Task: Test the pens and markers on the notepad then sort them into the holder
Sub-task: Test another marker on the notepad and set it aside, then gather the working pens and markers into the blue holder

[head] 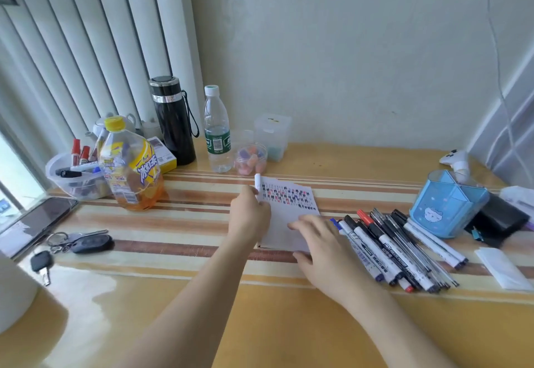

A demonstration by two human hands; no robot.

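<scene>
Gripping a white marker [257,182], left hand [250,215] meets notepad [290,195]; right hand [319,242] lies flat there; clear tub [51,171] holds markers [84,166].

From my feed, the person's body shows as two arms only. The left hand [250,216] is bare, and the left forearm [196,295] is bare along its whole visible length to the bottom edge. The right hand [323,252] is bare too, with fingers [303,223] slightly blurred, so nail detail is unreadable. The right forearm [390,324] is bare to the frame edge. Slim wrists, smooth outline, both arms.
</scene>
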